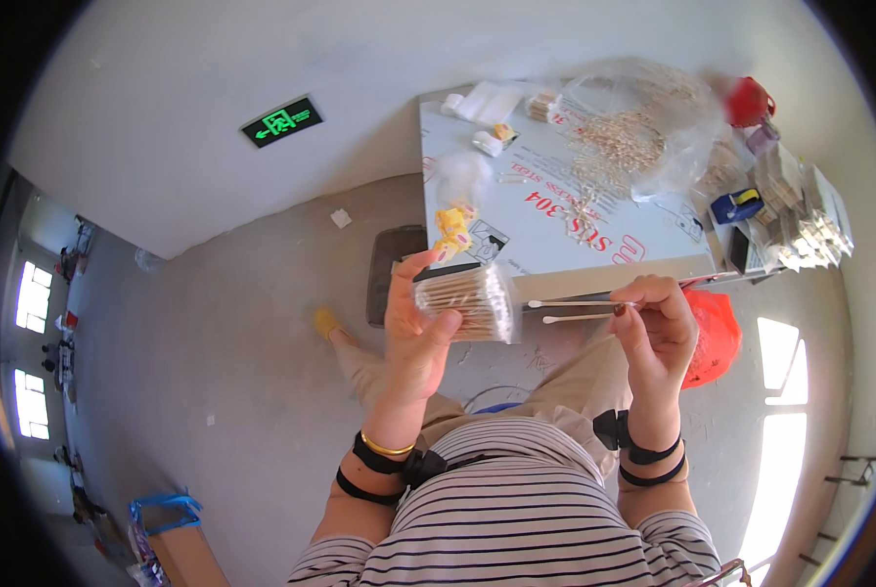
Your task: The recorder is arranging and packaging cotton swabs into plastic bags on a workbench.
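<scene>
White-tipped swabs [577, 303], two, pinched in the right hand [661, 328]
lying sideways, tips just beside the swab bag [465, 301] the left hand [416, 340] grips

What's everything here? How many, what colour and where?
Swab pack: one, clear, left hand
Loose swabs: two, white-tipped, right hand
Table: one, bluish-white, ahead
Swab heap: one, pale, on table
Packets: several, yellow, table's left side
Stacked packs: many, whitish, table's right end
Tape dispenser, probably: one, blue, table's right end
Bag: one, red, right of right hand
Container: one, dark, left of table
Sign: one, green-and-black, upper left
Cardboard box: one, brown, lower left
Windows: two, bright white, far left
Shoe: one, yellow, left of container
Trousers: one pair, beige, lower middle
Shirt: one, black-and-white striped, bottom middle
Hands: two, bare, at centre
</scene>
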Action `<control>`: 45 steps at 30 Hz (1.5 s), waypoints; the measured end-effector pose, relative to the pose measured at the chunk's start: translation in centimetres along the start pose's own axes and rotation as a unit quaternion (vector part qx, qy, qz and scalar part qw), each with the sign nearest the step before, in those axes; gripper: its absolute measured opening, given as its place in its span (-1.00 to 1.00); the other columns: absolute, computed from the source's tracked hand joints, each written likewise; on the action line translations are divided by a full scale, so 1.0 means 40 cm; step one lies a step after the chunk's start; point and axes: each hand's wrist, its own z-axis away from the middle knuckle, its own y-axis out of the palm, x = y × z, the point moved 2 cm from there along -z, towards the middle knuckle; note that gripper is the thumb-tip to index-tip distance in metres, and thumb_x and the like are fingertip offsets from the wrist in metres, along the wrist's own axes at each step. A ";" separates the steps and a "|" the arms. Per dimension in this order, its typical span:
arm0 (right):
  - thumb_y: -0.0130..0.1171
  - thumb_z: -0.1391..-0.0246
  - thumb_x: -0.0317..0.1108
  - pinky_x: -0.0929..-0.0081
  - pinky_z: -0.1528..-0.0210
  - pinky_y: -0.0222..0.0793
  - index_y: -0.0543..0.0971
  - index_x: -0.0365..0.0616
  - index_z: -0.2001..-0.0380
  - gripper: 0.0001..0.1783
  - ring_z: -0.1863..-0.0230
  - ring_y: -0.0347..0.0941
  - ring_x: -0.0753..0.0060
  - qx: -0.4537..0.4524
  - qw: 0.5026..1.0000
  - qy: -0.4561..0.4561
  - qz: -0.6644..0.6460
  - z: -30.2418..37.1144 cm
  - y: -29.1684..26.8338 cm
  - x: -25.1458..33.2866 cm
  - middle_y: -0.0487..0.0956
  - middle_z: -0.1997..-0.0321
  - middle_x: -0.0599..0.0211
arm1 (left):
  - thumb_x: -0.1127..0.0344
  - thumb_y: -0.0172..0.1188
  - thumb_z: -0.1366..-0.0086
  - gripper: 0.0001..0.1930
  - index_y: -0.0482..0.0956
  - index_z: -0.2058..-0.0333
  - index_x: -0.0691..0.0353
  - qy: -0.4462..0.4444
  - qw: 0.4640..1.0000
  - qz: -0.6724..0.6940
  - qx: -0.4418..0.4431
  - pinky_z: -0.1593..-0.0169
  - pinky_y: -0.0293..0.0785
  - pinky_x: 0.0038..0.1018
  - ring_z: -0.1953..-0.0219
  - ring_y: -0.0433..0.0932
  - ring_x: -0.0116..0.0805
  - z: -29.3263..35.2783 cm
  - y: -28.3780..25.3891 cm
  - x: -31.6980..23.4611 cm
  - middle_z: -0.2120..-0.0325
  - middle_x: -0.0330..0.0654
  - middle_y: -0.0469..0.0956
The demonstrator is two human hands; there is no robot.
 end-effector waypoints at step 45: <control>0.29 0.28 -0.73 0.45 0.42 0.39 0.58 -0.22 0.32 -0.65 0.45 0.46 0.32 0.123 0.953 -0.243 0.135 -0.022 0.048 0.137 0.60 0.40 0.31 | 0.28 0.50 -0.14 -0.11 0.10 -0.33 0.22 -0.054 0.992 0.064 0.092 -0.01 0.62 -0.44 0.03 0.62 -0.39 0.009 0.042 -0.007 0.10 -0.18 0.62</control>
